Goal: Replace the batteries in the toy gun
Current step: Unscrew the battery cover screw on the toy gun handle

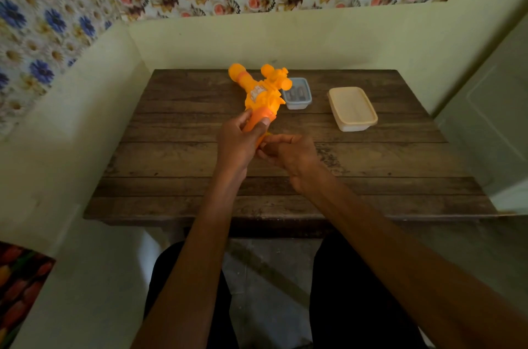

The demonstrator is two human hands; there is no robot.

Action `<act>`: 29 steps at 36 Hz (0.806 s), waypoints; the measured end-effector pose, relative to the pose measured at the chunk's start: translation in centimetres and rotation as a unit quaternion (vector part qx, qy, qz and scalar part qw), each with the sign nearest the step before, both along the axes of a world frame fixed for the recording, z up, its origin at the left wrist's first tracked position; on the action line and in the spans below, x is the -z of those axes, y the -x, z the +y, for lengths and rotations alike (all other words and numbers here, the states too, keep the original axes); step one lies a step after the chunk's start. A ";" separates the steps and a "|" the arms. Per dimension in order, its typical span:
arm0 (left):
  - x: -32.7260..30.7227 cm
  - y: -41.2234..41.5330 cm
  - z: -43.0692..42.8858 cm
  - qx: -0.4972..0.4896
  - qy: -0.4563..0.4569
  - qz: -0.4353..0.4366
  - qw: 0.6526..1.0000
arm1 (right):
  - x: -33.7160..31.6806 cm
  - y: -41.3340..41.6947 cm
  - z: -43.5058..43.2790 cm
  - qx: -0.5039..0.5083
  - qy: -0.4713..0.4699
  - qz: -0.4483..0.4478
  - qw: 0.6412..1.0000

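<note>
An orange toy gun is held above the middle of the wooden table, its barrel pointing away from me. My left hand grips its darker orange handle, thumb on top. My right hand is at the bottom end of the handle with its fingers curled against it; what they hold is hidden. Behind the gun a small clear blue container holds dark batteries.
A cream lidded plastic box stands at the right back of the table. Pale walls close in behind and on the left. My knees are under the table's near edge.
</note>
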State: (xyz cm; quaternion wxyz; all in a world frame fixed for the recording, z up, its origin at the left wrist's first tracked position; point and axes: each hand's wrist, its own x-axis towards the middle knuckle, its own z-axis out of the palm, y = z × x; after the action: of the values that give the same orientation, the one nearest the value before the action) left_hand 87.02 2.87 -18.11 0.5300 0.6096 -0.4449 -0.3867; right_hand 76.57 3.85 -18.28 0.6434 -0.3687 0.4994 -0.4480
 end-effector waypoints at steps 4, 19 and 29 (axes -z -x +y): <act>0.0 0.2 0.1 -0.001 0.008 -0.005 1.000 | 0.2 -0.2 -0.2 0.029 -0.003 0.001 1.000; 0.5 -0.5 0.2 0.008 0.011 0.030 0.999 | -0.2 -0.1 -0.6 -0.017 -0.060 -0.057 0.996; 0.5 -0.7 0.1 0.013 0.024 0.036 0.999 | 0.2 -0.1 -0.5 -0.003 -0.039 -0.034 0.999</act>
State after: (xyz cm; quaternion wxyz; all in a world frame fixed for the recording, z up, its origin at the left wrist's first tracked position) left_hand 87.72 2.95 -18.64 0.5551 0.5765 -0.4428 -0.4044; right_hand 76.64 3.40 -18.43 0.6754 -0.3297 0.4927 -0.4386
